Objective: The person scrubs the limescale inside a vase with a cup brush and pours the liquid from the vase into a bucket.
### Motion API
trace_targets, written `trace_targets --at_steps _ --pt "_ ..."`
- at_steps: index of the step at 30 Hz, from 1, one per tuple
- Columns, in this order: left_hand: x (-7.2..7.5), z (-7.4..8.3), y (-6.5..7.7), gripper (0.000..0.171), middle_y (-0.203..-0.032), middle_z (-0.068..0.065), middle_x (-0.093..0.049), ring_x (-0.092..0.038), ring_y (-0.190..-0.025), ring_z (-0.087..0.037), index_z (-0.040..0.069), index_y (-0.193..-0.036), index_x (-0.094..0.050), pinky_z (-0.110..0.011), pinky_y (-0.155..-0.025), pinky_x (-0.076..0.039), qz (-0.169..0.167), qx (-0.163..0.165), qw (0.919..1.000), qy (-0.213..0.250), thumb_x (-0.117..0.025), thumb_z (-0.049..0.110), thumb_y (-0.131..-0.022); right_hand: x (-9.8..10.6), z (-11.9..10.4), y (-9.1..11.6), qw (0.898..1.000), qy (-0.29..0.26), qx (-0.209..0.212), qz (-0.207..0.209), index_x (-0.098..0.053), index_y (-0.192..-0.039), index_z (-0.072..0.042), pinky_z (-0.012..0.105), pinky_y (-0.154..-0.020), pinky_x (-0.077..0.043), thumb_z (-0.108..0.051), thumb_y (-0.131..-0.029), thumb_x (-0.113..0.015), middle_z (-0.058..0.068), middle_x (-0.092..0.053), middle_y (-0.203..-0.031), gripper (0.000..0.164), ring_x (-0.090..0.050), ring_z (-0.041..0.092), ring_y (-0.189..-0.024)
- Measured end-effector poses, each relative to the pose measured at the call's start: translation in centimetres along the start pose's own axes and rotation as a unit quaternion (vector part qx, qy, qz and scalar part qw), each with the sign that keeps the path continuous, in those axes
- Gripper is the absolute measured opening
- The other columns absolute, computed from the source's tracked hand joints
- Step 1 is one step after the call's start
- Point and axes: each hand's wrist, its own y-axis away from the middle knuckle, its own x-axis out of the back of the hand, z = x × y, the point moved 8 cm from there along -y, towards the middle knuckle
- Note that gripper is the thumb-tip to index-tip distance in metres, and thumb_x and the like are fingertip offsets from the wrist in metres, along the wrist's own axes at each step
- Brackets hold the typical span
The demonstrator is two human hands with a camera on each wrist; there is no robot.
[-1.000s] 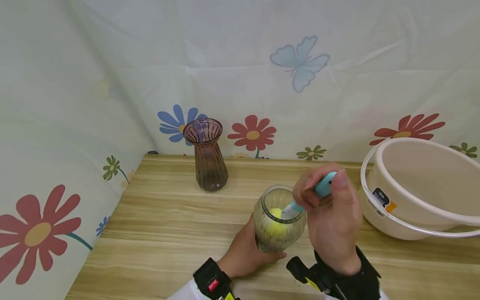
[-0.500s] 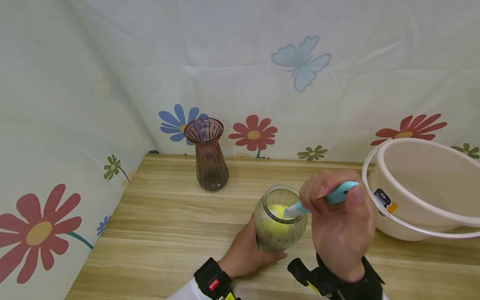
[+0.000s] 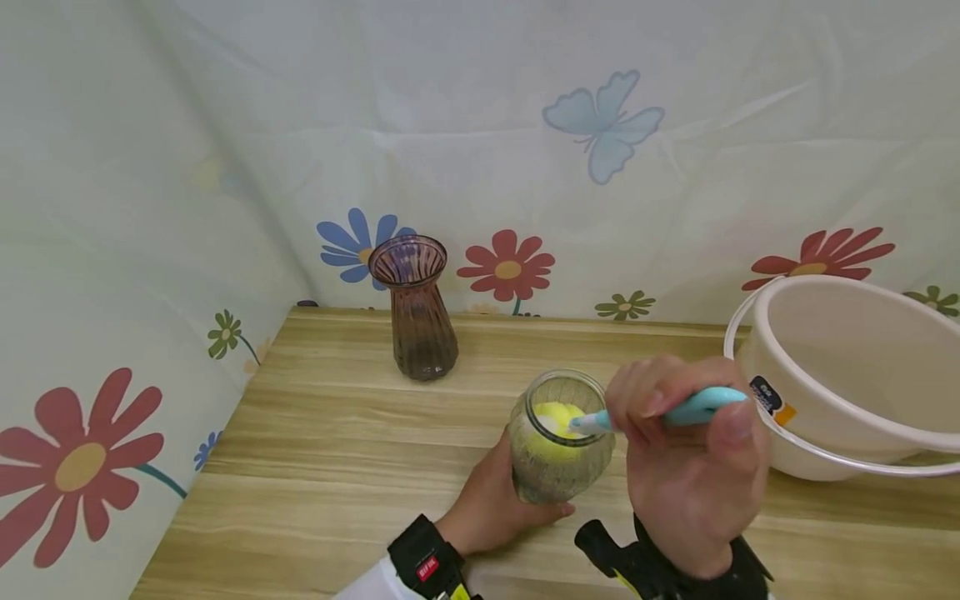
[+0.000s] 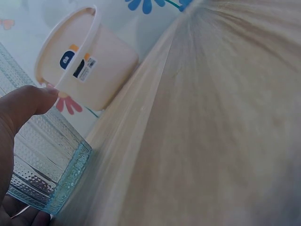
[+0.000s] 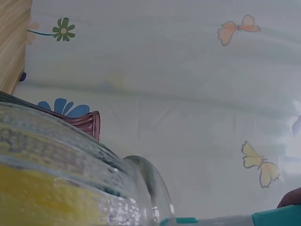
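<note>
My left hand (image 3: 491, 504) holds a clear textured glass vase (image 3: 551, 483) around its lower part, tilted over the table. In the left wrist view the thumb lies along the glass vase (image 4: 49, 155), and other fingertips show under its base. A sponge bottle brush (image 3: 701, 406) has its yellow head inside the vase. My right hand (image 3: 693, 475) grips the brush's light blue handle, which slants out over the rim toward the right. In the right wrist view the glass vase (image 5: 61, 174) fills the lower left, with yellow sponge showing through the wall.
Behind and left stands a purple ribbed glass vase (image 3: 423, 333). A cream bucket (image 3: 795, 417) with a raised rim and pale handle is at the right, close to my right hand. A flower-print curtain (image 3: 450, 167) closes off the back and left of the wooden table (image 3: 315, 467).
My right hand has shifted right and slightly down, swinging the brush handle to a flatter angle. The yellow head has turned within the vase. My left hand keeps its hold in place.
</note>
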Motion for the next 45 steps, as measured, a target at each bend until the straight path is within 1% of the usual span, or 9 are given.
trace_targets --at_steps 7,10,14,17,24,30,36,43,45 --pt "0.1 -0.3 -0.1 0.108 -0.147 0.016 -0.052 -0.054 -0.134 -0.007 0.046 -0.157 -0.020 -0.037 -0.116 -0.043 0.002 0.005 1.0000 -0.003 -0.091 0.049 -0.076 0.1 0.4 0.0 1.000 0.011 -0.007 -0.004 -0.052 -0.085 0.011 0.029 -0.052 -0.027 -0.017 -0.106 -0.045 0.013 -0.054 -0.068 0.037 -0.038 0.018 -0.056" --pt "0.0 -0.4 0.0 0.107 -0.146 0.015 -0.053 -0.054 -0.132 -0.007 0.045 -0.157 -0.021 -0.036 -0.115 -0.044 0.008 0.002 1.0000 -0.006 -0.091 0.049 -0.076 0.1 0.7 0.2 1.000 0.020 -0.009 -0.013 -0.054 -0.086 0.012 0.029 -0.052 -0.028 -0.016 -0.106 -0.043 0.012 -0.051 -0.066 0.036 -0.038 0.018 -0.056" --pt "0.1 -0.2 0.0 0.106 -0.146 0.012 -0.054 -0.056 -0.131 -0.008 0.042 -0.158 -0.021 -0.035 -0.113 -0.046 0.015 -0.006 0.9998 -0.013 -0.090 0.050 -0.077 0.2 1.4 0.4 0.997 0.064 -0.027 -0.015 -0.056 -0.088 0.010 0.030 -0.052 -0.029 -0.017 -0.108 -0.040 0.008 -0.044 -0.065 0.037 -0.038 0.017 -0.056" --pt "0.2 -0.1 0.0 0.107 -0.147 0.011 -0.055 -0.056 -0.129 -0.008 0.040 -0.159 -0.021 -0.034 -0.112 -0.046 0.019 -0.013 0.9996 -0.017 -0.090 0.050 -0.078 0.3 2.3 0.7 0.994 0.095 -0.051 -0.016 -0.056 -0.091 0.008 0.030 -0.053 -0.028 -0.018 -0.110 -0.038 0.008 -0.044 -0.068 0.037 -0.037 0.019 -0.058" --pt "0.2 0.0 0.0 0.106 -0.147 0.011 -0.054 -0.056 -0.129 -0.008 0.040 -0.159 -0.021 -0.034 -0.112 -0.046 0.016 -0.016 0.9997 -0.010 -0.089 0.049 -0.078 0.2 3.9 1.1 0.987 0.129 -0.094 -0.025 -0.057 -0.092 0.004 0.031 -0.053 -0.029 -0.017 -0.113 -0.036 0.006 -0.037 -0.069 0.037 -0.034 0.019 -0.058" --pt "0.0 -0.1 -0.1 0.107 -0.149 0.011 -0.052 -0.055 -0.132 -0.009 0.041 -0.160 -0.019 -0.033 -0.114 -0.044 0.006 -0.021 0.9998 0.004 -0.089 0.048 -0.080 0.3 4.6 1.0 0.975 0.159 -0.153 -0.028 -0.059 -0.096 -0.004 0.032 -0.055 -0.027 -0.020 -0.114 -0.036 0.004 -0.035 -0.072 0.034 -0.032 0.018 -0.060" --pt "0.0 -0.1 -0.1 0.107 -0.149 0.010 -0.053 -0.055 -0.132 -0.009 0.040 -0.160 -0.020 -0.033 -0.114 -0.045 0.009 -0.023 0.9997 -0.002 -0.089 0.050 -0.079 0.1 5.1 1.1 0.955 0.194 -0.220 -0.051 -0.059 -0.097 -0.009 0.032 -0.057 -0.026 -0.021 -0.115 -0.033 0.003 -0.033 -0.072 0.034 -0.031 0.018 -0.063" --pt "0.0 -0.2 -0.1 0.109 -0.148 0.010 -0.054 -0.055 -0.132 -0.008 0.040 -0.160 -0.019 -0.033 -0.115 -0.044 0.009 -0.022 0.9997 0.000 -0.090 0.048 -0.078 0.1 5.5 1.4 0.927 0.249 -0.271 -0.069 -0.058 -0.096 -0.009 0.031 -0.056 -0.028 -0.019 -0.115 -0.028 0.003 -0.035 -0.070 0.037 -0.034 0.019 -0.062" --pt "0.0 -0.2 -0.1 0.110 -0.148 0.011 -0.054 -0.055 -0.132 -0.008 0.041 -0.160 -0.018 -0.033 -0.114 -0.044 0.009 -0.020 0.9998 0.002 -0.090 0.048 -0.078 0.0 5.6 1.5 0.925 0.250 -0.274 -0.074 -0.057 -0.096 -0.005 0.031 -0.056 -0.028 -0.017 -0.115 -0.028 0.004 -0.035 -0.071 0.037 -0.034 0.019 -0.062"
